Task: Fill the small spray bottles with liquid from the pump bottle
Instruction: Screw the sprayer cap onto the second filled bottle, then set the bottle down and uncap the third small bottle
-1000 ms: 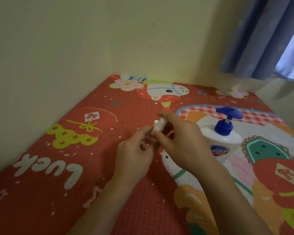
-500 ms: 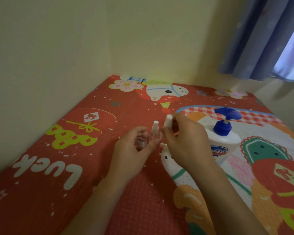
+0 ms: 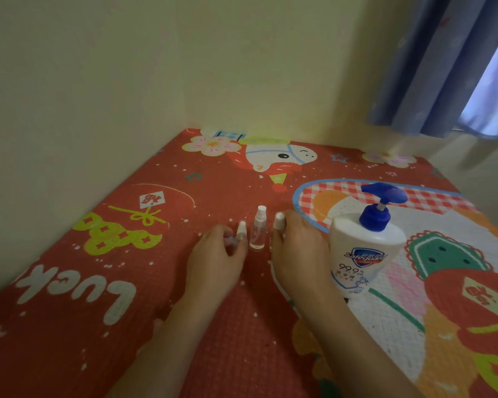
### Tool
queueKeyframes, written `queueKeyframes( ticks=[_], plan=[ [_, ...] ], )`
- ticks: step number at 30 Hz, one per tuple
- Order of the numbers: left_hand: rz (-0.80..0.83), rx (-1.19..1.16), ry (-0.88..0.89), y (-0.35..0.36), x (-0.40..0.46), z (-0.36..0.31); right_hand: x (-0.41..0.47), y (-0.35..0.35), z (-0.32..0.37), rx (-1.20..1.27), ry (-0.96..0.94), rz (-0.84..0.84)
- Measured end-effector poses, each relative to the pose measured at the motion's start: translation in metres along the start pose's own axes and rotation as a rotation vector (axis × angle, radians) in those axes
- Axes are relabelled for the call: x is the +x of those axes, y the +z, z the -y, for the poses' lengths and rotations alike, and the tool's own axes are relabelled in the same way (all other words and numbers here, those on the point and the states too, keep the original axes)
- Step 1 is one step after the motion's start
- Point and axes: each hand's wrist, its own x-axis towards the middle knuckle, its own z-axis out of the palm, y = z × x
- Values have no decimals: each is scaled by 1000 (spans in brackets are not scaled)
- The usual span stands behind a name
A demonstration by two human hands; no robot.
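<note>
Where the two hands flank it, the middle spray bottle [image 3: 258, 229] stands upright and free on the red mat [image 3: 98, 297], long axis vertical, cap on. Left hand [image 3: 216, 261] curls round a second bottle [image 3: 240, 233] just left; right hand [image 3: 298, 254] curls round a third [image 3: 279, 221] just right. Count: three spray bottles, one pump bottle [image 3: 367, 248], right of and nearest the right hand.
</note>
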Motion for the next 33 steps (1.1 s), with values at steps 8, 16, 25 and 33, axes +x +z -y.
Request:
queueKeyframes(
  ticks=[8,16,25,33],
  plan=[
    [49,76,-14,7,-1,-2,5,7,-4,83,-12,-26],
    [7,66,-29,10,1,0,5,12,-5,109,-20,-44],
    [-26,83,-83,8,1,0,2,10,-1,113,-2,-25],
    [-44,-31,-190,4,5,5,-3,0,0,47,29,35]
  ],
)
